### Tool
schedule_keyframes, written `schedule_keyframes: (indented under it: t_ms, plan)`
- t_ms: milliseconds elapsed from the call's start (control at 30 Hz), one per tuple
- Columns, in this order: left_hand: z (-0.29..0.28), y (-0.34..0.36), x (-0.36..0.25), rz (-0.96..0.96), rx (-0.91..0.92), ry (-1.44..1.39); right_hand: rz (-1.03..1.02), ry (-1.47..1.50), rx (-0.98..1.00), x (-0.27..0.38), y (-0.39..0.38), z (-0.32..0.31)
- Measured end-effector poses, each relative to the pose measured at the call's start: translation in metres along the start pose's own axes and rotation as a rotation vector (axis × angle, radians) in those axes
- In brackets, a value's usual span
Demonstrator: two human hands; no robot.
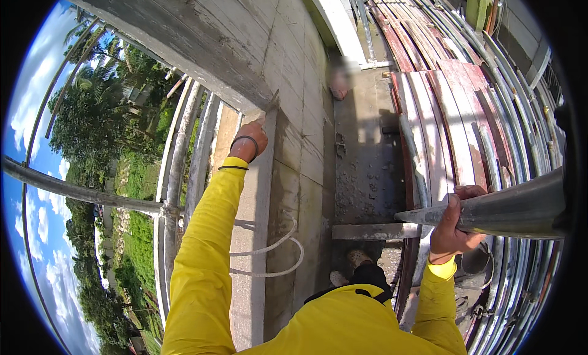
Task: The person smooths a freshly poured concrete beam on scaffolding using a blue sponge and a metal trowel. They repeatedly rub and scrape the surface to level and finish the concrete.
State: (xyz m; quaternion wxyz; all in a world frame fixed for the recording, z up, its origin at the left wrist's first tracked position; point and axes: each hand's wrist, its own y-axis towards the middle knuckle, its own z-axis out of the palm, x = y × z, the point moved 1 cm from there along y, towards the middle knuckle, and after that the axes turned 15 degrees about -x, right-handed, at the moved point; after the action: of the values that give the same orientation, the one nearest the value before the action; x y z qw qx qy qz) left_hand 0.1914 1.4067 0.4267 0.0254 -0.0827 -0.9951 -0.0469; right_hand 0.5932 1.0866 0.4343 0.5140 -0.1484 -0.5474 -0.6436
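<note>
My left hand (250, 140) is closed at the inner edge of the concrete ledge (250, 294), beside a raised concrete beam. A thin, pointed, blade-like tool (272, 102) sticks out past its fingers; the handle is hidden in the fist. On the right, my right hand (454, 231) wraps round a grey metal pipe (511, 209), thumb on the near side. The pipe runs from a narrow end out to the right rim. Below my left hand, a pale hose or rope (299, 257) loops over the ledge against the concrete wall (309, 196).
Reddish planks (450, 116) and long stacked metal pipes (514, 134) fill the right side. A crossbar (375, 231) spans the rubble-strewn floor (367, 177) ahead of my shoe (358, 257). Scaffold poles (92, 196) stand outside the ledge, with trees beyond.
</note>
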Motion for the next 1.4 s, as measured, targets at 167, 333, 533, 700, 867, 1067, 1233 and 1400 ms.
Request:
schedule_keyframes:
  t_ms: [167,333,533,700,867,1067,1233,1400]
  plan:
    - [0.023,0.029,0.01,0.01,0.069,0.104,0.122,0.065,-0.012,0.007,-0.004,0.004]
    - [0.005,0.01,-0.027,-0.07,0.133,0.125,0.161,-0.024,-0.04,-0.004,-0.005,-0.008]
    - [0.0,-0.013,-0.017,-0.06,0.119,0.092,0.129,-0.034,-0.065,-0.003,-0.006,-0.007]
    - [-0.001,-0.017,-0.014,-0.021,0.123,0.113,0.119,-0.013,-0.036,-0.003,-0.004,-0.007]
    - [-0.003,-0.016,-0.014,0.009,0.182,0.161,0.126,0.006,-0.049,-0.001,-0.005,-0.006]
    - [-0.005,-0.019,-0.012,0.009,0.185,0.147,0.068,-0.038,0.002,-0.005,-0.002,-0.011]
    - [-0.008,-0.027,-0.017,0.05,0.192,0.177,0.042,-0.077,0.026,-0.001,-0.002,-0.011]
    - [-0.01,-0.033,-0.017,0.031,0.206,0.172,0.038,-0.064,0.05,-0.003,-0.001,-0.014]
